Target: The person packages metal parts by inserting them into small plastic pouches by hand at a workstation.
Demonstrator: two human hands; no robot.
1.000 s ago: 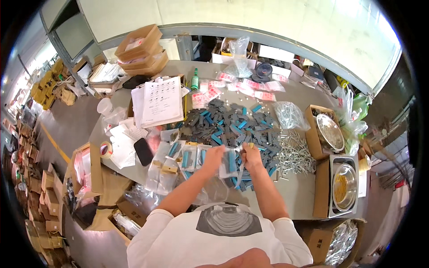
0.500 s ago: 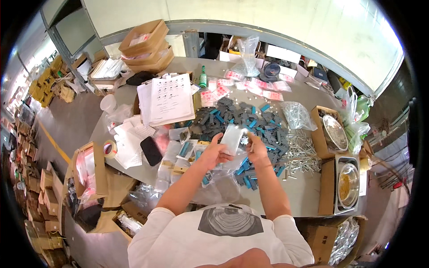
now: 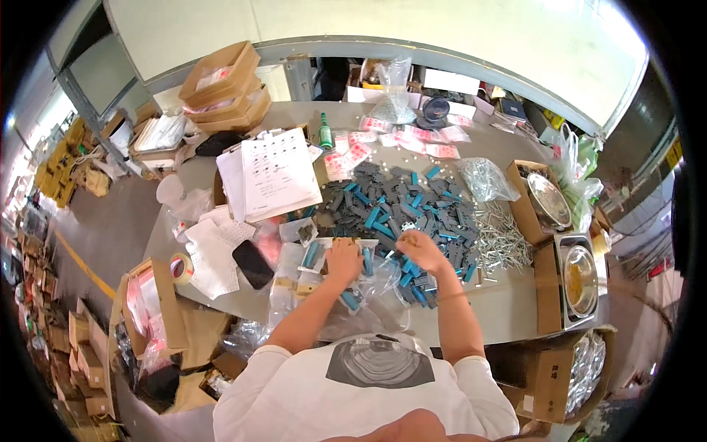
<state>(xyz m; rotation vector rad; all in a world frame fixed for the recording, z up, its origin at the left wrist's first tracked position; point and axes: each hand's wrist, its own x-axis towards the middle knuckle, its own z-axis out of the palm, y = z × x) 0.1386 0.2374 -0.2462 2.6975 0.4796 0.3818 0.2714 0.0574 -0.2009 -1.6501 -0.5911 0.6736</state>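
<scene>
Your left hand [image 3: 345, 259] rests on the clear plastic bags [image 3: 294, 280] at the near edge of the grey round table [image 3: 508, 302]; your right hand [image 3: 420, 249] lies just to its right, on the near fringe of the heap of blue and dark-grey plastic clips [image 3: 401, 202]. Right of that heap you have the scatter of silver metal pins [image 3: 501, 239], and behind those a clear bag of pins [image 3: 484, 177]. Left of the heap sits the white printed sheet on a clipboard [image 3: 276, 173]; nearer you, the black phone [image 3: 252, 264], with the roll of tape [image 3: 179, 267] to its left. Behind the heap lie small pink-labelled packets [image 3: 412, 136]. At your far right, two steel bowls in cardboard boxes [image 3: 567, 243]. Stacked cardboard boxes [image 3: 221, 85] stand at the far left.
</scene>
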